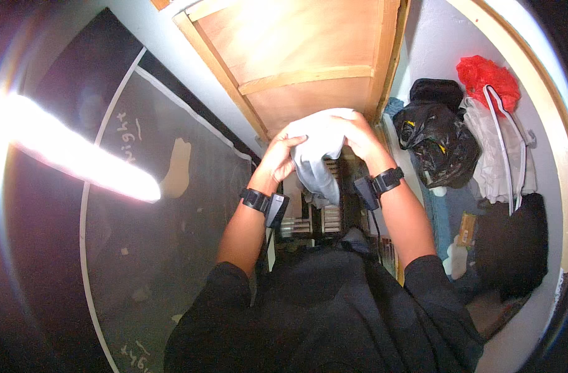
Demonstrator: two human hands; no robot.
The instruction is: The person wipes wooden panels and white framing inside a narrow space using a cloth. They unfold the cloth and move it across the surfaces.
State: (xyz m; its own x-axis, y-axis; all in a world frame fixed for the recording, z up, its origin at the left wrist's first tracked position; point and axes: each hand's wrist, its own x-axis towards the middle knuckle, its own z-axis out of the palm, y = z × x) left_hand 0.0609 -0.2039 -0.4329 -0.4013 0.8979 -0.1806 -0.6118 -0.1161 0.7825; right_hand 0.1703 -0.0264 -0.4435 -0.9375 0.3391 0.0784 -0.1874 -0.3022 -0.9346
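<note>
white-and-grey soft cloth [316, 133] is held up in the head view, before a pale wooden framed panel [306, 43]. its left side is grasped by the fingers of the left hand [279, 155], the thumb laid over the fabric; its right side is clasped by the fingers of the right hand [362, 137]. a loose end is left hanging between them. at right, a shiny black plastic bag [447, 140] is seen near a crumpled red plastic bag [488, 81].

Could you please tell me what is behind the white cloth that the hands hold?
Past the white cloth, a wooden panel shows above it and pale strips show below. Whatever lies directly behind the cloth is covered.
</note>
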